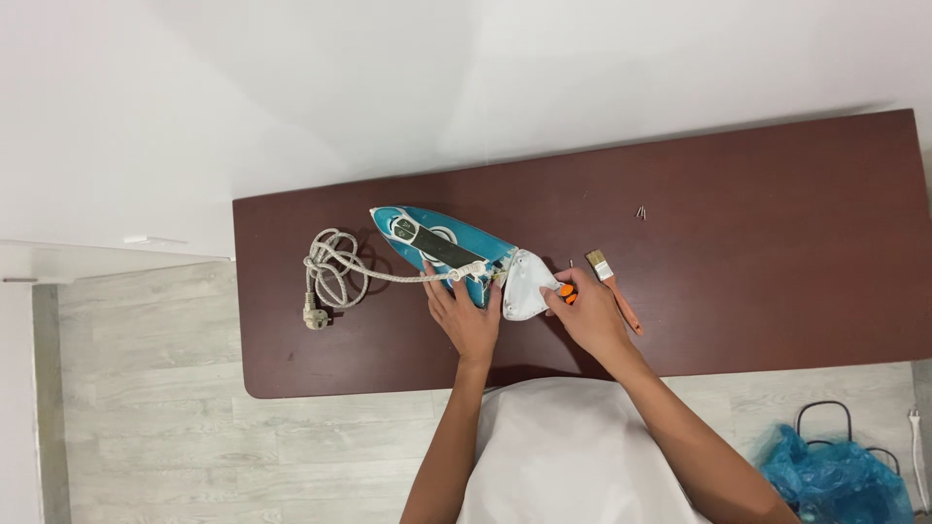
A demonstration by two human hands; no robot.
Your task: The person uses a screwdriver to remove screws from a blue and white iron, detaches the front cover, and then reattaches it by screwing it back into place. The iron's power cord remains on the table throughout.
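Teal iron [442,243] lies under both hands; left hand [468,320] pressed flat; right hand [587,315] pinching an orange-handled tool [565,290].

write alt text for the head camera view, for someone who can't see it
Seen from above, a person's left hand steadies a teal clothes iron lying on a dark brown table, while the right hand holds an orange-handled tool at its white rear cover. The coiled cord lies left; a small paintbrush and two screws lie right.
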